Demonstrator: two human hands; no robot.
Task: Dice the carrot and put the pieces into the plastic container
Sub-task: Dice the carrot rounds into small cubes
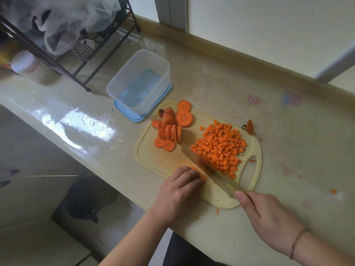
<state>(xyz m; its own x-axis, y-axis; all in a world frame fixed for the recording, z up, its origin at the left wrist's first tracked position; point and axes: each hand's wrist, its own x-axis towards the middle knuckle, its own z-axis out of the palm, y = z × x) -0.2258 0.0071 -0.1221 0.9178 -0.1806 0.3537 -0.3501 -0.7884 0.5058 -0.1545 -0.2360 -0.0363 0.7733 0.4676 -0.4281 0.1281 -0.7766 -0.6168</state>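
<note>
Premises: a domestic kitchen. A long, glossy, stone-look surface [221, 77] runs diagonally across the frame, with a raised lip along its far edge against a pale wall. Centre right, a cream plastic cutting board [153, 156] carries carrot slices [169, 127] and a heap of diced carrot [221, 148]. A clear plastic container [138, 79] stands on a blue lid [123, 108] beside the board. Upper left, a dark metal wire rack [80, 60] holds plastic bags [63, 18]. Tiled floor shows at lower left. Orange scraps litter the surface.
</note>
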